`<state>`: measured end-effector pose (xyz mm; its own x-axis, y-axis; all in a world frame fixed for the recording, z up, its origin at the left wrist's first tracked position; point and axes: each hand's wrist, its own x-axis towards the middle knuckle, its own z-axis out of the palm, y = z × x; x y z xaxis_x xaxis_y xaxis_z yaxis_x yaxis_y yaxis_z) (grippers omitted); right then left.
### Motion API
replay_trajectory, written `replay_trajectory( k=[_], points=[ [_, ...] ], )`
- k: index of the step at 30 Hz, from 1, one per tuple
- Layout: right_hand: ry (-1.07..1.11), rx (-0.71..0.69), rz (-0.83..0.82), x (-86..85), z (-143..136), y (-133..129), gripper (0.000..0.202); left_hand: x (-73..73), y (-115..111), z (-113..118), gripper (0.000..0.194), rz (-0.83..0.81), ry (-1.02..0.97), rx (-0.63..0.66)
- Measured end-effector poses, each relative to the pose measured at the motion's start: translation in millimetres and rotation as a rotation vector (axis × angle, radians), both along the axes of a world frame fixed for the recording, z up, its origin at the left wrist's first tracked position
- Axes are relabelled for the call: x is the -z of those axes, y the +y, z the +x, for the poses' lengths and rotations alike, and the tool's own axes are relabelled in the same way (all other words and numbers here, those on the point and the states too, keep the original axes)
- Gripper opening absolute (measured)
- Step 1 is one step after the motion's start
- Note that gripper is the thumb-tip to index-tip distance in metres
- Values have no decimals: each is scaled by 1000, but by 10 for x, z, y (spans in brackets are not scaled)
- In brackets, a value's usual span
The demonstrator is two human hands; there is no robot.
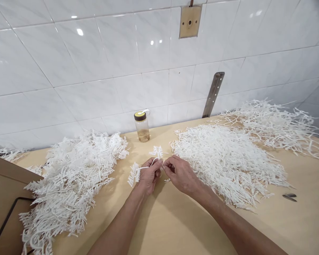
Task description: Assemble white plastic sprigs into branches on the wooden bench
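My left hand (pixel 149 174) is closed on a white plastic branch (pixel 135 173), whose toothed, feathery ends stick out to the left and above the fingers. Meeting it at the fingertips, my right hand (pixel 181 174) pinches at the same place; the small piece between its thumb and forefinger is too hidden to name. To the left lies a tall heap of frilly white plastic branches (pixel 77 177). Close beside my right hand spreads a wide pile of thin white plastic sprigs (pixel 228 159).
A clear bottle (pixel 143 129) with a dark and yellow lid stands near the tiled wall. More bare white stems (pixel 276 124) lie at the back right. Small dark slivers (pixel 289 197) rest on the table (pixel 191 226) at right. A brown box (pixel 7 198) edges the left.
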<state>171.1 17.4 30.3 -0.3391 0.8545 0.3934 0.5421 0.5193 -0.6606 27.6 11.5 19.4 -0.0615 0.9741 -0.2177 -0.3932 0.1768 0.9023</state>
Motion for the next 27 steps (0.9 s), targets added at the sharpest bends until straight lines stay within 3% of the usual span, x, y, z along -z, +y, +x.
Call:
replay_trajectory(
  k=[5, 9, 22, 27],
  points=[
    [3, 123, -75, 32, -69, -29, 11, 86, 30, 10, 46, 60, 98, -92],
    [-12, 149, -52, 67, -99, -46, 12, 122, 43, -4, 45, 102, 146, -92],
    [-312, 115, 107, 103, -163, -136, 16, 239, 52, 4, 37, 184, 300, -96],
    [-234, -8, 60, 33, -256, -333, 19, 272, 130, -68, 39, 224, 384, -288]
  ],
)
